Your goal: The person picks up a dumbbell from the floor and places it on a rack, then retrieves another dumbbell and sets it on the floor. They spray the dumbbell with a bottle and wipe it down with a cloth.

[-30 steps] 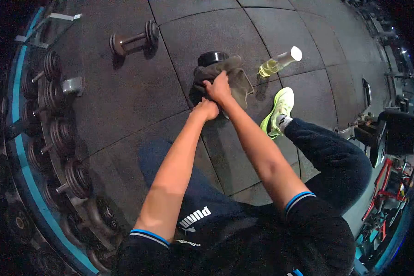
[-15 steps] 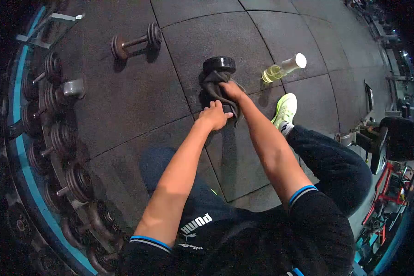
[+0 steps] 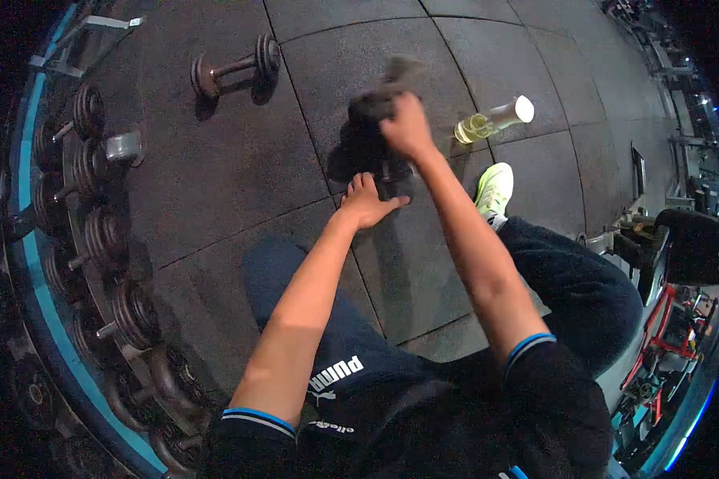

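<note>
A black dumbbell (image 3: 393,188) lies on the dark floor in front of me, its near end showing between my thumb and fingers. My left hand (image 3: 364,204) grips that near end, thumb to one side and fingers to the other. Over the far part is my right hand (image 3: 408,129), closed on a dark cloth (image 3: 399,76) that is smeared by motion. Cloth and hand hide most of the dumbbell's far end.
Right of the dumbbell a clear bottle (image 3: 479,126) with yellowish liquid and a white cap lies near my shoe (image 3: 495,188). Another dumbbell (image 3: 236,70) is at upper left. A rack (image 3: 128,315) of dumbbells lines the left side; gym equipment (image 3: 667,335) stands at right.
My right hand has moved up and away with the cloth, which now swings over the dumbbell's far end. My left hand stays at the near end.
</note>
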The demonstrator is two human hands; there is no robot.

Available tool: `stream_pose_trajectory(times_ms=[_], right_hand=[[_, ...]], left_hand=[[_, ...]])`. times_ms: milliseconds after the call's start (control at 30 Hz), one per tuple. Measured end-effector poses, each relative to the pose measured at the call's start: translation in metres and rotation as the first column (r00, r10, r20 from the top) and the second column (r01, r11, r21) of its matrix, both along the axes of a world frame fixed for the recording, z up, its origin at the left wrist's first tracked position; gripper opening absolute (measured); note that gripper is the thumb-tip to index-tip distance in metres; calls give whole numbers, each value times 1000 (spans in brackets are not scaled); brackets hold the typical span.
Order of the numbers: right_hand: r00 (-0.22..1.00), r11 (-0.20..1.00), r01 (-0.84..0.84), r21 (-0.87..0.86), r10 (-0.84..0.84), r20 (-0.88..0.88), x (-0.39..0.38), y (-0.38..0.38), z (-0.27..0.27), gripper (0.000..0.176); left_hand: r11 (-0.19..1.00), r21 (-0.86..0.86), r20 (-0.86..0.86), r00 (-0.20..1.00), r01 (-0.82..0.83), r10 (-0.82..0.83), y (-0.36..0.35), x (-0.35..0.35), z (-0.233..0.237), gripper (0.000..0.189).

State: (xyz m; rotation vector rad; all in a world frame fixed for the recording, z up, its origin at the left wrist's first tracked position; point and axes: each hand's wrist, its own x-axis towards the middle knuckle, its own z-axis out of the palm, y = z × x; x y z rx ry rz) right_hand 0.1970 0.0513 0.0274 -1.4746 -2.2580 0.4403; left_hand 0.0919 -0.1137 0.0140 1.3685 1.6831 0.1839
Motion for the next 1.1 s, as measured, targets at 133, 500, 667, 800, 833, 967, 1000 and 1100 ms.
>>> stream_pose_trajectory(times_ms=[133, 500, 667, 800, 833, 967, 1000, 1100], right_hand=[[896, 961, -274, 41, 240, 373, -44, -5, 0, 72], [791, 931, 246, -271, -354, -499, 2, 45, -48, 47], [639, 736, 344, -583, -638, -430, 21, 68, -97, 66], [601, 631, 472, -616, -741, -299, 7, 57, -102, 59], [660, 661, 449, -602, -699, -276, -1, 44, -79, 57], [998, 994, -8, 110, 15, -62, -25, -18, -28, 60], [986, 968, -150, 200, 132, 103, -35, -26, -7, 67], [864, 934, -337, 121, 255, 434, -58, 1, -20, 37]], left_hand=[[999, 28, -1, 999, -43, 43, -4, 1, 0, 100], [993, 112, -36, 999, -29, 34, 0, 32, 18, 72], [986, 159, 26, 999, -41, 37, -5, 22, 4, 70], [987, 157, 48, 999, -27, 19, -8, 10, 3, 72], [989, 146, 63, 998, -28, 19, -8, 6, 0, 72], [989, 147, 57, 998, 12, -20, -6, 5, -1, 74], [988, 154, 63, 998, 4, -14, -7, 6, -1, 75], [984, 179, 54, 998, 0, -10, -8, 4, -8, 80]])
